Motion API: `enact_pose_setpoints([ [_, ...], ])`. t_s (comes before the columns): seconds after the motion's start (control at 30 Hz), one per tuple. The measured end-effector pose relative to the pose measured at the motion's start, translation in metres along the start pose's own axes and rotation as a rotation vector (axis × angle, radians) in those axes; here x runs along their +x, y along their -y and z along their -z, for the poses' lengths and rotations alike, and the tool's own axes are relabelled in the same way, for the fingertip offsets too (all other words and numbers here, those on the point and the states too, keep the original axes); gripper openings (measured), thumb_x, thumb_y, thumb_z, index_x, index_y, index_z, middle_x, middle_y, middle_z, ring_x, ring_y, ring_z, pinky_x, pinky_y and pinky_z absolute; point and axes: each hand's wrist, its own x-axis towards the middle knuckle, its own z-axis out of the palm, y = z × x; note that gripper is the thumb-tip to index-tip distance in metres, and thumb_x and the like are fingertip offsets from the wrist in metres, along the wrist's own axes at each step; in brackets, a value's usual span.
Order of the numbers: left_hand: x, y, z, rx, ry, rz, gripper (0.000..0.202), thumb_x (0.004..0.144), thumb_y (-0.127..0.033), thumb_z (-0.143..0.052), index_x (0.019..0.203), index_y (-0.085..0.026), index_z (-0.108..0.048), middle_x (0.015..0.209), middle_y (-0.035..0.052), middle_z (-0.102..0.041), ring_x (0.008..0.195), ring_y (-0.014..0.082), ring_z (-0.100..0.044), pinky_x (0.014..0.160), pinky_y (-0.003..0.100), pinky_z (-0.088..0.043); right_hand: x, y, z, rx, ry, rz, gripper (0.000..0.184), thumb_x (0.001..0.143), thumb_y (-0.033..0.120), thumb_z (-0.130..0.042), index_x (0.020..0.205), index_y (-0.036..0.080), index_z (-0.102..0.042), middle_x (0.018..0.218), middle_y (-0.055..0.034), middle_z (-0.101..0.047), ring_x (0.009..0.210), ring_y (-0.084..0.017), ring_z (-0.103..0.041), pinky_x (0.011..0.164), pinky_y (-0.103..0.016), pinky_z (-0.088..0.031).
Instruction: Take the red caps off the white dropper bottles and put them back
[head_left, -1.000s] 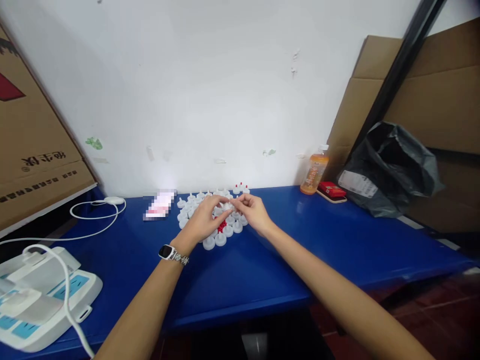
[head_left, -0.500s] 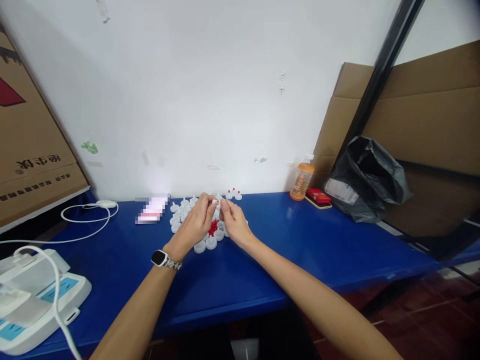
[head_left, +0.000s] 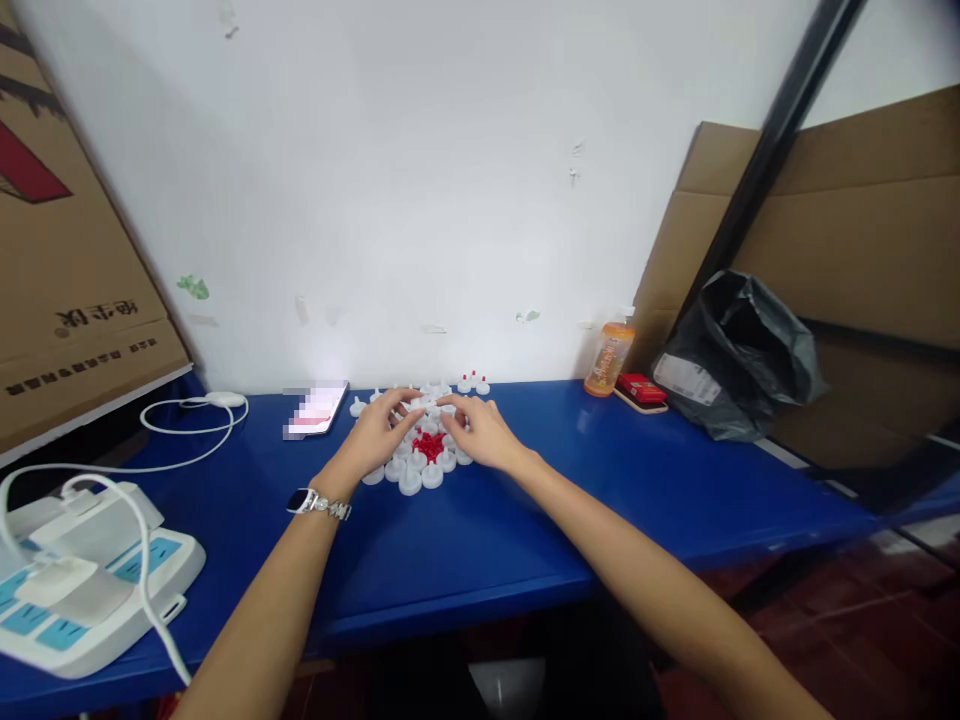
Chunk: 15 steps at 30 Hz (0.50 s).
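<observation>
My left hand [head_left: 381,432], with a watch on its wrist, hovers over the left side of a cluster of white nozzle caps [head_left: 409,480]. Its fingers and thumb are apart, and nothing shows between them. Opposite it, my right hand [head_left: 481,432] is also open above the cluster's right side, thumb away from the fingers. Between the hands lies a small heap of red tips [head_left: 430,446], ringed by the white caps. Behind them, near the wall, stand a few white caps fitted with red tips [head_left: 473,383]. Both hands hide part of the cluster.
A phone [head_left: 319,408] lies left of the caps. A power strip [head_left: 169,575] with white cables occupies the left front. Toward the right are an orange bottle [head_left: 609,355], a red box [head_left: 641,388] and a grey plastic bag [head_left: 739,365]. Cardboard flanks both sides.
My hands were together with fingertips pinching a small white piece; now they have parted and opened above the caps. The camera view has shifted slightly.
</observation>
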Motion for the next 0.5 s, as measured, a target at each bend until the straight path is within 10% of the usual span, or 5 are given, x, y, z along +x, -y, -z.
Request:
enact_pose_setpoints([
  [0.33,-0.003,-0.03,-0.027,-0.047,0.083,-0.018,0.039,0.091,-0.052,-0.057,0.114,-0.023,-0.066,0.102,0.0055,-0.071,0.086,0.0199,-0.065,0.078,0.034,-0.052,-0.001,-0.021,0.004,0.633,-0.126,-0.089,0.029,0.083,0.046,-0.062,0.083,0.017,-0.064,0.064,0.0009,-0.061,0.059,-0.013,-0.056,0.06,-0.025,-0.042],
  [0.5,-0.003,-0.03,-0.029,-0.049,0.085,-0.049,0.039,0.091,-0.05,-0.058,0.12,-0.023,-0.061,0.109,0.0056,-0.071,0.096,0.0209,-0.064,0.083,0.035,-0.051,0.003,-0.042,0.027,0.484,-0.393,-0.193,0.019,0.075,0.035,-0.067,0.076,0.017,-0.063,0.063,0.0008,-0.061,0.058,-0.013,-0.055,0.058,-0.025,-0.042],
])
